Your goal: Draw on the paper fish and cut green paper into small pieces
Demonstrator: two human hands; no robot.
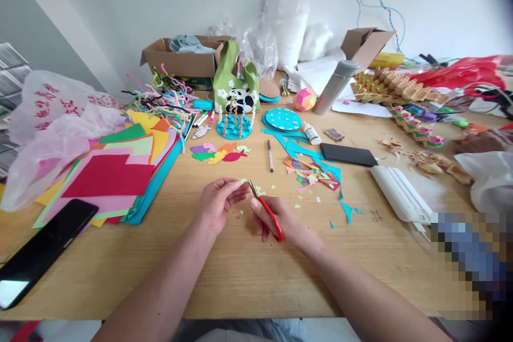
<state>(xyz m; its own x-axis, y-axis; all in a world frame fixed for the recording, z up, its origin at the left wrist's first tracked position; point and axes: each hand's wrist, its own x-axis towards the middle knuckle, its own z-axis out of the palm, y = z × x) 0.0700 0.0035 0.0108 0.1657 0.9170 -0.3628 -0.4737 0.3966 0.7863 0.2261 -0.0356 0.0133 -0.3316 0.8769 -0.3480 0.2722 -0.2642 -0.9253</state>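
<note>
My right hand (276,219) is wrapped round the red handles of a pair of scissors (273,219), whose blades point up and left. My left hand (222,200) pinches a small pale green piece of paper (243,181) just left of the blade tips. Small light green scraps (259,191) lie on the table beyond the scissors. Farther back, several colourful paper fish (217,156) lie together, with a pen (270,156) to their right.
Stacked coloured paper (108,179) and a black phone (44,251) are at the left. Blue discs (281,119), a grey bottle (335,88) and a green panda bag (236,91) stand behind. Coloured scraps (312,173), a black slab (348,154) and a white device (401,194) lie right.
</note>
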